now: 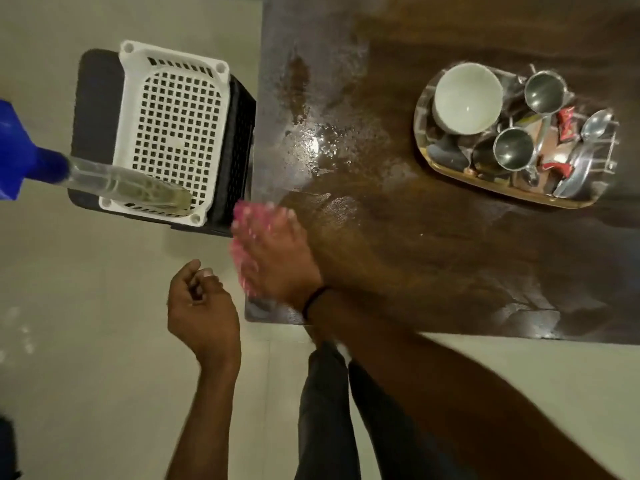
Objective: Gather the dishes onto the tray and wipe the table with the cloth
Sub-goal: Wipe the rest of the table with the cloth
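My right hand (pixel 277 258) presses a pink cloth (pixel 242 220) flat on the left edge of the dark wooden table (pixel 433 254); both are motion-blurred. My left hand (pixel 199 299) hangs beside the table over the floor, fingers loosely curled and holding nothing. At the table's far right stands the tray (pixel 420 109), which carries a white bowl (pixel 467 97), two steel cups (pixel 543 91) (pixel 514 148), a spoon (pixel 595 124) and red wrappers. The table surface (pixel 318 143) shines wet in the middle.
A white perforated crate (pixel 173 126) sits on a black crate left of the table. Across it lies a clear spray bottle (pixel 131 185) with a blue head (pixel 20 150). Pale tiled floor surrounds the table; my legs are below.
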